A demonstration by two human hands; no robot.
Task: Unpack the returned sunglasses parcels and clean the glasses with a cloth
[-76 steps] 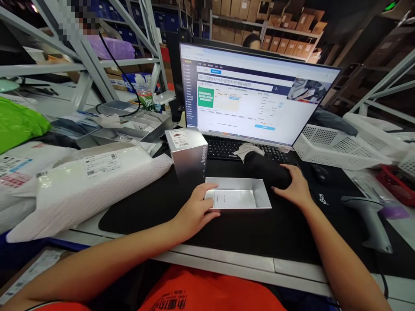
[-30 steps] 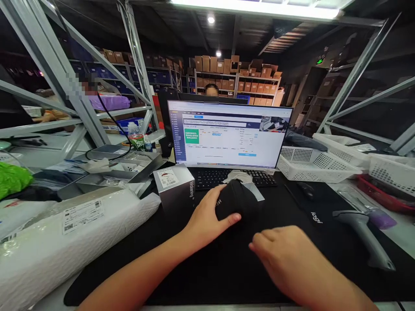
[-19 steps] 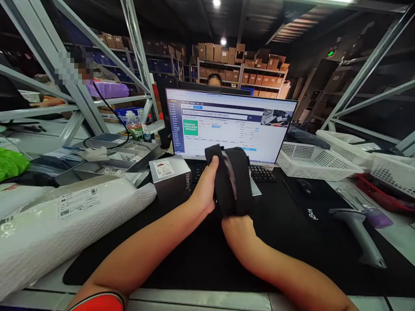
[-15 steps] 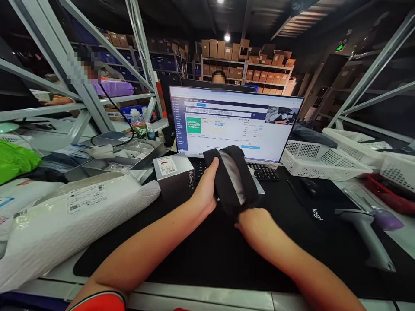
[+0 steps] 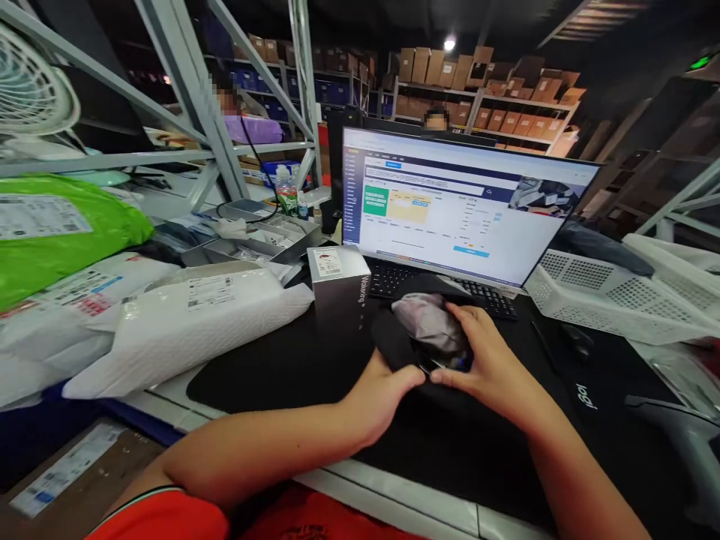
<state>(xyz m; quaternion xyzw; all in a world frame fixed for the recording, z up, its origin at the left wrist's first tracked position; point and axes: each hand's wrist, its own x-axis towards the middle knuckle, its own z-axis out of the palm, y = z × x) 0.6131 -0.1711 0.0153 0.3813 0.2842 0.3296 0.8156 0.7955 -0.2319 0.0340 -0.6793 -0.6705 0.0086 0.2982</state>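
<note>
A black soft case [image 5: 389,336] lies open between my hands above the desk mat. Inside it sits a bundle wrapped in clear crinkled plastic [image 5: 426,322]; what the plastic covers I cannot make out. My left hand [image 5: 379,397] is closed on the near left side of the case, thumb on its rim. Curled round the right side, my right hand [image 5: 488,358] grips the case, with its fingertips against the plastic and its thumb at the near rim. Just left of the case stands a dark box with a silver top [image 5: 340,289], upright and labelled.
Behind the case are a keyboard [image 5: 388,280] and a lit monitor [image 5: 439,214]. White padded parcels [image 5: 208,326] fill the left side. White baskets [image 5: 596,292], a mouse [image 5: 577,341] and a barcode scanner [image 5: 683,427] are at right. Two people are beyond the desk.
The case has gone from narrow and mostly closed to spread open, showing the wrapped bundle. My right hand moved from its near end to its right side. The view swung left.
</note>
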